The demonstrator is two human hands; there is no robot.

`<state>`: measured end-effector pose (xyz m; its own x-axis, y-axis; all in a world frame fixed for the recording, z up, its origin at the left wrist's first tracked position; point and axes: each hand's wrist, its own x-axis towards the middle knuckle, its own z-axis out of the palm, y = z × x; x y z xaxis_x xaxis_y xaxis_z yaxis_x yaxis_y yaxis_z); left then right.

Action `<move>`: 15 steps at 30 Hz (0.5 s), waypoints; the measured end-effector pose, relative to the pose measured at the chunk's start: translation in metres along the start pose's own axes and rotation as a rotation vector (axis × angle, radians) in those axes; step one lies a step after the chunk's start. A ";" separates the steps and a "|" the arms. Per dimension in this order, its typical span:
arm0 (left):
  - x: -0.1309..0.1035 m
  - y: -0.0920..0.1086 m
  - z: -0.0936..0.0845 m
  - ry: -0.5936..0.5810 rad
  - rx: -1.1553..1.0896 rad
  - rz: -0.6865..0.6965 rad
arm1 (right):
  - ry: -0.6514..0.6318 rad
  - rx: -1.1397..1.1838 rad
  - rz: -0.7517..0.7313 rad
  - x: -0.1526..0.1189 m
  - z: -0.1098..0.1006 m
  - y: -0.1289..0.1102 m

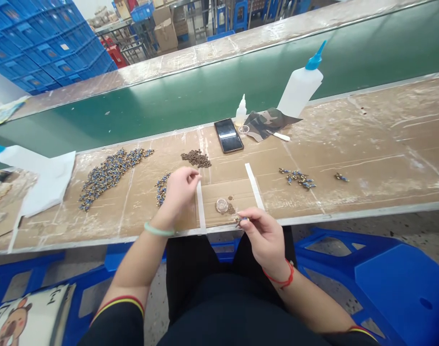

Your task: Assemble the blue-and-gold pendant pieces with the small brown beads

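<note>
My left hand [180, 188] is closed in a pinch above the cardboard, beside a small pile of blue and gold pieces [162, 188]; what its fingertips hold is too small to name. Between the thumb and fingers of my right hand [264, 233] is a small blue and gold piece [242, 221], at the table's front edge. A small round clear dish [222, 206] lies between the hands, with brown spots next to it. Brown bits [196, 158] form a pile behind my left hand. More blue and gold pieces [298, 178] lie to the right.
A large pile of blue and gold pieces [109, 174] lies at left. Behind are a phone [228, 136], a small bottle [241, 111], a camouflage cloth [268, 123], a white-handled tool [281, 136] and a large white bottle [300, 90]. White strips [254, 186] mark the cardboard.
</note>
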<state>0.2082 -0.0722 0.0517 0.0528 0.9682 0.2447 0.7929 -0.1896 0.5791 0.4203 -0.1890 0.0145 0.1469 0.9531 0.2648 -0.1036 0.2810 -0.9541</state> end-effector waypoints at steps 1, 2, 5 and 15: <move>0.016 -0.008 0.000 -0.033 0.144 -0.024 | 0.003 0.008 0.013 0.000 -0.001 0.001; 0.029 -0.015 0.000 -0.073 0.241 -0.041 | 0.004 0.011 0.025 0.000 -0.001 0.001; 0.049 -0.024 0.006 -0.145 0.356 -0.044 | 0.003 -0.008 0.041 0.001 -0.003 0.001; 0.054 -0.021 0.017 -0.061 0.180 -0.015 | 0.029 -0.062 0.056 -0.003 -0.009 0.008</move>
<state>0.2046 -0.0137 0.0397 0.0729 0.9797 0.1866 0.8894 -0.1485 0.4324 0.4278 -0.1902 0.0052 0.1707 0.9633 0.2071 -0.0513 0.2186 -0.9745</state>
